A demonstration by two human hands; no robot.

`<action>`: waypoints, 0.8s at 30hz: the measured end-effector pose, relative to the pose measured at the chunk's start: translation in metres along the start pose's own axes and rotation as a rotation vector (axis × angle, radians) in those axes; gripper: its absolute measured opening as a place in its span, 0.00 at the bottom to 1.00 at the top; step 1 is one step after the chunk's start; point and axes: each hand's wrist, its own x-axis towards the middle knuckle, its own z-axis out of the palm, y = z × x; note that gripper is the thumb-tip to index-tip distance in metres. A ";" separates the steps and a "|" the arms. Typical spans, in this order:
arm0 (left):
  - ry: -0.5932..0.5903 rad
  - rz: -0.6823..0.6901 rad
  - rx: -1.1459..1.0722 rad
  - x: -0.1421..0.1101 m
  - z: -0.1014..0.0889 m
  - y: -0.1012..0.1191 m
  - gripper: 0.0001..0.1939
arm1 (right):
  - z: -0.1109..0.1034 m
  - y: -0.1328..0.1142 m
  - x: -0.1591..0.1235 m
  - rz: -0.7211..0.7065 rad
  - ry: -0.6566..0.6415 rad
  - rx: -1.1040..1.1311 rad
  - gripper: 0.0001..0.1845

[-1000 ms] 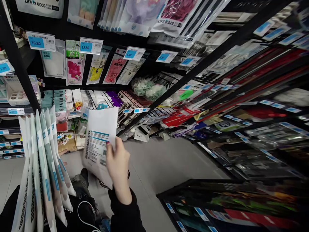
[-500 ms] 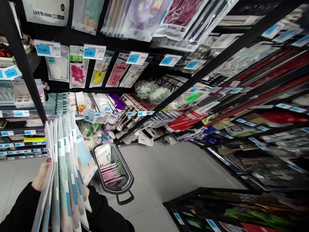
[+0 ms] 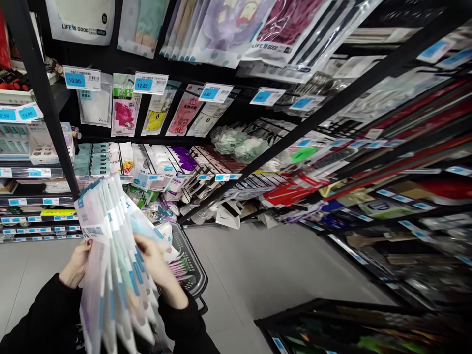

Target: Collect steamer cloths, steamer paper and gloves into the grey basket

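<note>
A fanned bundle of flat plastic packs (image 3: 110,260), probably packaged gloves, stands upright between my hands. They are pale purple, green and white, with blue labels. My left hand (image 3: 76,263) grips the bundle at its left edge, fingertips on the front pack. My right hand (image 3: 153,253) holds the right side, its fingers curled at the edge of the rearmost packs, partly hidden by them. Behind my right forearm, a dark shopping basket (image 3: 204,276) rests on the floor. Pink and green packs (image 3: 179,265) lie in it beside a white pack, partly covered.
A black shelf rack in front bears hanging packs (image 3: 125,110), price tags (image 3: 216,93) and lower hooks with purple packs (image 3: 183,158). More shelving lines the right side, with a dark shelf corner (image 3: 258,324) at lower right. Grey floor (image 3: 250,260) lies between.
The bundle has turned so that the front pack's face shows more. My right hand has come out from behind the packs to their right edge, and its forearm now covers part of the basket.
</note>
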 end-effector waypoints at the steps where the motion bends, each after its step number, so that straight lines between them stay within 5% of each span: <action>1: -0.004 0.012 -0.003 0.001 0.003 0.002 0.15 | -0.009 -0.003 0.004 -0.007 0.085 -0.037 0.10; 4: -0.017 0.035 0.004 0.000 0.011 0.006 0.19 | -0.036 -0.007 0.012 -0.018 0.421 -0.281 0.13; 5: -0.015 0.038 0.011 -0.001 0.013 0.007 0.21 | -0.042 -0.006 0.013 0.005 0.391 -0.324 0.15; 8: 0.016 0.038 0.028 -0.006 0.017 0.008 0.20 | -0.049 0.010 0.009 0.108 0.015 -0.162 0.12; 10: 0.041 0.031 0.032 -0.010 0.018 0.007 0.17 | -0.045 0.024 0.000 0.140 -0.073 0.005 0.12; 20: 0.084 -0.024 0.095 -0.023 0.002 0.003 0.11 | -0.001 0.081 -0.037 0.176 0.246 0.185 0.13; 24: 0.016 -0.012 0.179 -0.024 -0.012 -0.001 0.12 | 0.001 0.082 -0.041 0.226 0.211 0.134 0.16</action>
